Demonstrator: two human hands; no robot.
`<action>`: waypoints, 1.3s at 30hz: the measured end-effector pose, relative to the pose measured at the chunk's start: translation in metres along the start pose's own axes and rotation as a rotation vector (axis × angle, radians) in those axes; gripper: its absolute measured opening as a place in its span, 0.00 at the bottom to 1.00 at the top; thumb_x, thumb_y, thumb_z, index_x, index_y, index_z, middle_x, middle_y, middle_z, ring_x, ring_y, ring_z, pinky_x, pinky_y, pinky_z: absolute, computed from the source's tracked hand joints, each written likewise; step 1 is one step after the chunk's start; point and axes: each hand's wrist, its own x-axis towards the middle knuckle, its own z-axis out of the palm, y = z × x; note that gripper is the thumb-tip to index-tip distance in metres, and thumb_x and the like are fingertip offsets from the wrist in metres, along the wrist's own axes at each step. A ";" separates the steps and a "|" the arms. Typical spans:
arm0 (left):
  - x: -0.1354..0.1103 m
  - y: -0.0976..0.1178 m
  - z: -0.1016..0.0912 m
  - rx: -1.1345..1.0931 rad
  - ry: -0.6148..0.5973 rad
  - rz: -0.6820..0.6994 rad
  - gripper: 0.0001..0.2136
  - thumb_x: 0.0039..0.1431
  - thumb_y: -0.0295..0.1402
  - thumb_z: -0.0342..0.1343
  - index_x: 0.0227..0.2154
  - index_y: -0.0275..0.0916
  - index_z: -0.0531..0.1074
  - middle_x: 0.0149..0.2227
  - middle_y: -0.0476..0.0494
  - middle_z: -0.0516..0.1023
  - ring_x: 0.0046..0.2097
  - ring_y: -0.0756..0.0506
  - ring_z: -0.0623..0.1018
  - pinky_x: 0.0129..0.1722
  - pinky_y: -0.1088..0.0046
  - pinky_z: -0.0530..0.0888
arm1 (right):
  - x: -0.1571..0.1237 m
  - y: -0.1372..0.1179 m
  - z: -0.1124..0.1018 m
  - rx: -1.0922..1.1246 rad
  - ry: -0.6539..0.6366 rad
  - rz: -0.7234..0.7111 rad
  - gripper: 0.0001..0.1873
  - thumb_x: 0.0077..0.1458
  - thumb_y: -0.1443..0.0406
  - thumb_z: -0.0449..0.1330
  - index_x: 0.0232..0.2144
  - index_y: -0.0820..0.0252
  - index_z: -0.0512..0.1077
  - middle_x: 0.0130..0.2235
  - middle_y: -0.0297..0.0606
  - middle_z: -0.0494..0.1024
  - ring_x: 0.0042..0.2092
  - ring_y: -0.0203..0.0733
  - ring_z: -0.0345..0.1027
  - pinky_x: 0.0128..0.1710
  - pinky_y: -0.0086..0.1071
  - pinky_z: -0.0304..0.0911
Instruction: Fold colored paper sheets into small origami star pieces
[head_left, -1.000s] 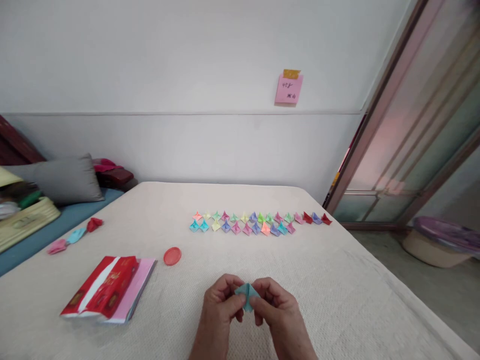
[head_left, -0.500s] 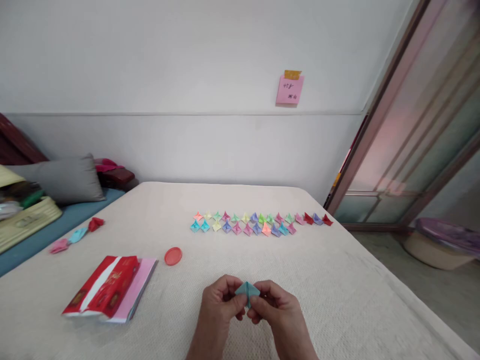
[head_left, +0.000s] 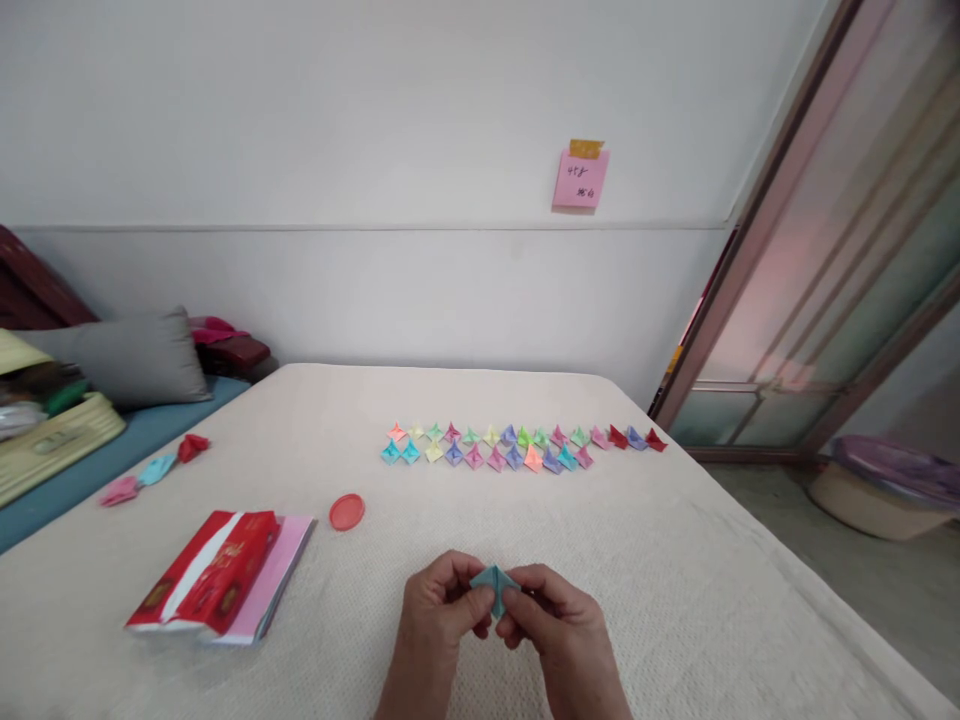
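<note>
Now, close to the near edge of view, left hand and right hand together over a folded teal paper piece, fingers clamped on it, just above the cream cloth. Apparently a mid-fold step, the next move seemingly calling for a firm crease along the centre. Further left, a red paper packet on pink sheets, beside a round red lid; farther off, two rows of small folded paper pieces; farthest, a pink sticky note on the wall.
</note>
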 end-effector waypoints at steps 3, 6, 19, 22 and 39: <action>-0.001 0.001 -0.001 -0.014 -0.005 -0.023 0.04 0.43 0.28 0.63 0.22 0.35 0.74 0.17 0.53 0.72 0.19 0.53 0.67 0.20 0.77 0.62 | -0.002 0.000 0.002 -0.076 0.011 -0.036 0.07 0.38 0.64 0.70 0.20 0.60 0.76 0.15 0.32 0.73 0.20 0.35 0.63 0.21 0.28 0.57; -0.004 0.003 0.001 -0.075 0.005 -0.043 0.02 0.43 0.25 0.62 0.23 0.36 0.74 0.18 0.53 0.71 0.19 0.54 0.66 0.19 0.78 0.60 | -0.004 0.001 0.003 -0.096 0.017 -0.056 0.04 0.40 0.65 0.68 0.20 0.59 0.76 0.14 0.30 0.71 0.19 0.34 0.62 0.20 0.27 0.56; -0.009 0.007 0.005 -0.099 -0.027 0.009 0.08 0.41 0.19 0.58 0.17 0.38 0.75 0.17 0.53 0.69 0.22 0.53 0.65 0.22 0.77 0.60 | -0.004 0.006 -0.004 -0.148 -0.003 -0.188 0.08 0.41 0.72 0.61 0.15 0.58 0.71 0.17 0.28 0.65 0.19 0.32 0.59 0.20 0.27 0.54; -0.010 0.004 0.003 -0.068 -0.072 0.050 0.08 0.46 0.21 0.56 0.18 0.38 0.76 0.19 0.52 0.69 0.24 0.51 0.66 0.25 0.75 0.63 | -0.006 0.002 -0.004 -0.160 -0.007 -0.236 0.09 0.42 0.72 0.61 0.15 0.57 0.72 0.20 0.29 0.65 0.20 0.32 0.60 0.21 0.28 0.55; -0.009 0.004 0.006 -0.051 -0.115 0.110 0.09 0.49 0.30 0.63 0.27 0.40 0.66 0.23 0.54 0.67 0.26 0.52 0.67 0.26 0.76 0.65 | -0.012 0.000 -0.009 -0.426 -0.086 -0.557 0.09 0.51 0.68 0.59 0.22 0.54 0.75 0.26 0.35 0.71 0.26 0.39 0.66 0.25 0.31 0.60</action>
